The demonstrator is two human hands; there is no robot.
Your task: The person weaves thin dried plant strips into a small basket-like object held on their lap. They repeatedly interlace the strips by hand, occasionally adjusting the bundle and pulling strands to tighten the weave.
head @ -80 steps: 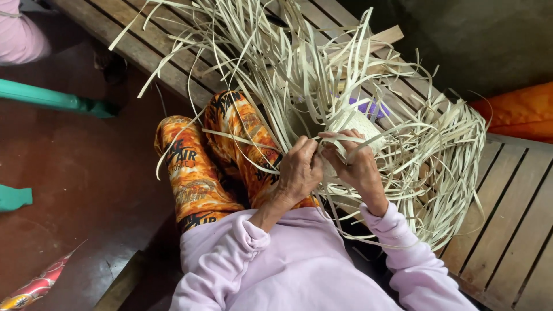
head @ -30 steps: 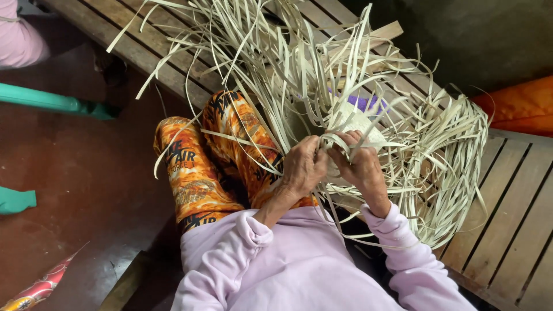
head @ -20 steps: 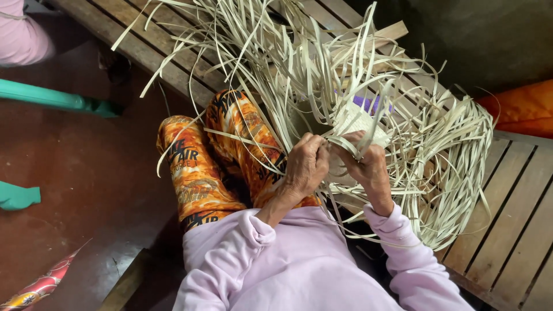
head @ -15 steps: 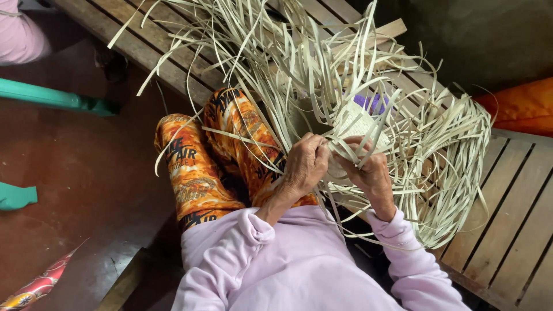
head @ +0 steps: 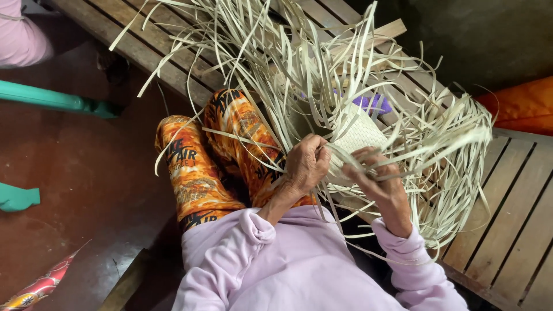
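A person in a lilac top sits on a slatted wooden bench (head: 507, 190), knees in orange patterned trousers (head: 201, 167). The left hand (head: 306, 166) and right hand (head: 377, 183) pinch pale strips (head: 345, 156) at the edge of a small woven mat (head: 360, 135) (loose strips fan out across the bench slats).

Weaving wkshp: slat bench (head: 507, 190), strips (head: 322, 63)

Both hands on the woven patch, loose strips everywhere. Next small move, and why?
Probably: right hand draws the strip it pinches snug across the woven patch while left hand pins the edge. Both hands grip strips at the patch's near edge, and loose strips fan out unwoven.
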